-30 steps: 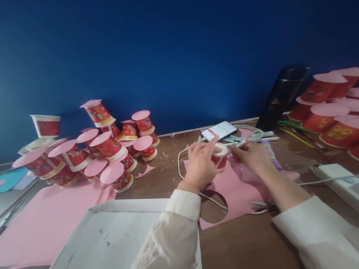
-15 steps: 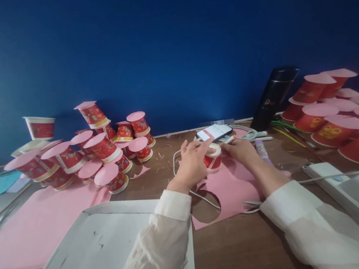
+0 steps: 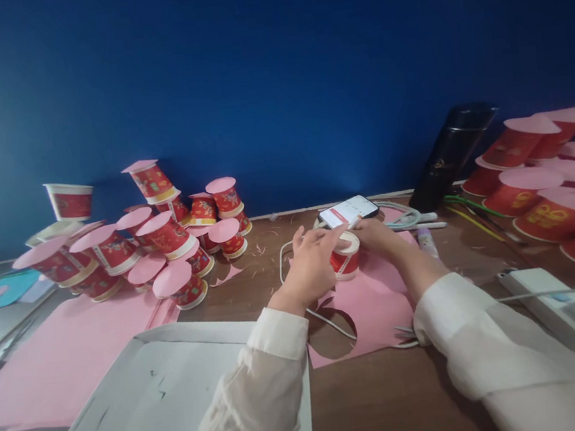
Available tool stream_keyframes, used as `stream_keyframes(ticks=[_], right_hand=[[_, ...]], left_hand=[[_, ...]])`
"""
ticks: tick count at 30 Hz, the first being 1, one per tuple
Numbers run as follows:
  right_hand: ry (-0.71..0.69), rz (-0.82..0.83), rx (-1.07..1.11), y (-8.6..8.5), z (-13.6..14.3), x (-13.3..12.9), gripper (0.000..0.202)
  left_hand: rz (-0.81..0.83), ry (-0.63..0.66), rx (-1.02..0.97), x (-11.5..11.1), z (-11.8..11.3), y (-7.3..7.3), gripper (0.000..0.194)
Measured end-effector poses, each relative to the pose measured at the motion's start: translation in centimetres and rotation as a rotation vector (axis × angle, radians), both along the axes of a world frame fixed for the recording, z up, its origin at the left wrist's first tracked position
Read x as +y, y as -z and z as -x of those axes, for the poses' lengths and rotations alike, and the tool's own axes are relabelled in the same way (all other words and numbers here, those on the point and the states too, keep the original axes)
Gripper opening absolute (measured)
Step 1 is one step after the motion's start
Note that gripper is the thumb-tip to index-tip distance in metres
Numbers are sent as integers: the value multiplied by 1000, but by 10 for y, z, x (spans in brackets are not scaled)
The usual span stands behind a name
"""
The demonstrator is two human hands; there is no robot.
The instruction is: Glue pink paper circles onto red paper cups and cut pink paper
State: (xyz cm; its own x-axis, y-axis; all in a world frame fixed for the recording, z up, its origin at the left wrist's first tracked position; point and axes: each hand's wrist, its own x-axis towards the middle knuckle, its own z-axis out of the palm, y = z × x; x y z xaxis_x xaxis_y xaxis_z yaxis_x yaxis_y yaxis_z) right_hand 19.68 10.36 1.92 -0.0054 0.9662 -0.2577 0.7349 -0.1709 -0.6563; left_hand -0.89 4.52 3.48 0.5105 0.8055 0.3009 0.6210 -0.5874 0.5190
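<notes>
An upturned red paper cup (image 3: 346, 264) with a pale rim on top stands on a cut sheet of pink paper (image 3: 377, 309). My left hand (image 3: 311, 261) is against the cup's left side, fingers bent around it and partly hiding it. Just right of the cup's top is my right hand (image 3: 379, 236), fingers pinched together at a small whitish thing, mostly hidden. Below my right wrist, scissors (image 3: 405, 332) lie partly under the sleeve. A purple-and-white glue stick (image 3: 427, 244) rests beside my right forearm.
Red cups topped with pink discs (image 3: 164, 234) are stacked at left, more (image 3: 543, 212) at right. A phone (image 3: 348, 211), white cable (image 3: 397, 212) and black flask (image 3: 450, 153) lie behind. A white tray (image 3: 147, 400) sits front left, a power strip (image 3: 548, 288) right.
My right hand has shifted slightly left over the cup's top, and the whitish thing in its fingers is less visible. My left hand stays at the cup. The view has shifted slightly.
</notes>
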Motion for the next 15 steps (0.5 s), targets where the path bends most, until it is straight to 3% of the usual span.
stream_keyframes(ticks=[5, 15], right_hand=[[-125, 75, -51, -5, 4, 11, 42], [-423, 162, -261, -32, 20, 41, 43]], left_hand=[[-3, 5, -1, -1, 0, -2, 94], [-15, -27, 82, -3, -1, -2, 83]])
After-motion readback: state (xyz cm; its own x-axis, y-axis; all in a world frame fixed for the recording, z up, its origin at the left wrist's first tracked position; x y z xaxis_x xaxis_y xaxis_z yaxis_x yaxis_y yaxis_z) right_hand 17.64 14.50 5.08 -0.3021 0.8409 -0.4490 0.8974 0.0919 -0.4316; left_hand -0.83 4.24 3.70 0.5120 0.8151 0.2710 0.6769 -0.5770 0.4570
